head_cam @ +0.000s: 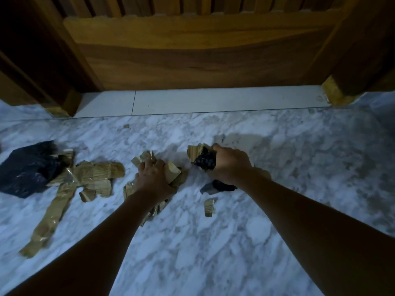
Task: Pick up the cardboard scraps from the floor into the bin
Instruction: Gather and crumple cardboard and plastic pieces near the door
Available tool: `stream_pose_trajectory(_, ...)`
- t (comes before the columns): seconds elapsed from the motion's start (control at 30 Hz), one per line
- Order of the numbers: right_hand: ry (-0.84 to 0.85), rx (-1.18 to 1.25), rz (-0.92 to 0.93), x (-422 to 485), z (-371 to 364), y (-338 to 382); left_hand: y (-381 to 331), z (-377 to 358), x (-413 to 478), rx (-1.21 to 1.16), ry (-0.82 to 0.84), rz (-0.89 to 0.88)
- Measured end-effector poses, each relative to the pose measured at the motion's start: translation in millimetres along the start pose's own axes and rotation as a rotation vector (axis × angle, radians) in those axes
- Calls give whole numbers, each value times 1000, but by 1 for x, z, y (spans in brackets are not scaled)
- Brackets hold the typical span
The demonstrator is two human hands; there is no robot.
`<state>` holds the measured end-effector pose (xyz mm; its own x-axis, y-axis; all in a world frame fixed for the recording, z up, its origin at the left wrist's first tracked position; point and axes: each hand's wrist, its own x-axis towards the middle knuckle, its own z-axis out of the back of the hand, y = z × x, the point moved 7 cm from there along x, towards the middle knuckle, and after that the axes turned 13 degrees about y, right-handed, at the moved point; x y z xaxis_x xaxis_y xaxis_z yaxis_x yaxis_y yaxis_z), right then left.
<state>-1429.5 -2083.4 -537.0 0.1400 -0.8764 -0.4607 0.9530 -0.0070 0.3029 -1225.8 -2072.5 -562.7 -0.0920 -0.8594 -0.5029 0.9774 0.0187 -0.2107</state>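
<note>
Two bare forearms stretched down to the floor, left hand clutching cardboard scraps, right hand clenched on a scrap bundle, knuckles up

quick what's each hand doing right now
Left hand: closed, gripping cardboard scraps on the floor.
Right hand: closed, gripping a cardboard piece and black plastic.

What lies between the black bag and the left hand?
The head view shows flat, taped cardboard scraps on the marble floor between the black bag and the left hand.
</note>
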Motion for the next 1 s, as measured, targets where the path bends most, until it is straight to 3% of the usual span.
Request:
stream_pose_trajectory(0.2,157,332,-68,-37,0,-18,2,5,-12,-47,-102,1)
stream_pose_trajectory(0.3,291,249,-18,-59,-18,-5,1,1,-22,-66,-82,-7)
stream_pose_trajectory(0.37,296,181,16,-70,-34,5,2,-4,-30,-88,-56,0)
stream_pose_trajectory(0.6,-70,-66,104,-81,-62,35,10,-11,-46,-181,-19,-28)
stream_pose_trajectory(0.73,-125,-83,129,-78,-66,37,13,-14,-47,-237,-21,-6)
stream_pose_trajectory(0.87,-97,50,57,-70,-51,15,14,-17,-43,-242,-16,25)
stream_pose_trajectory(1.0,-259,249,-145,-74,-9,-32,9,-19,-36,-221,-4,42)
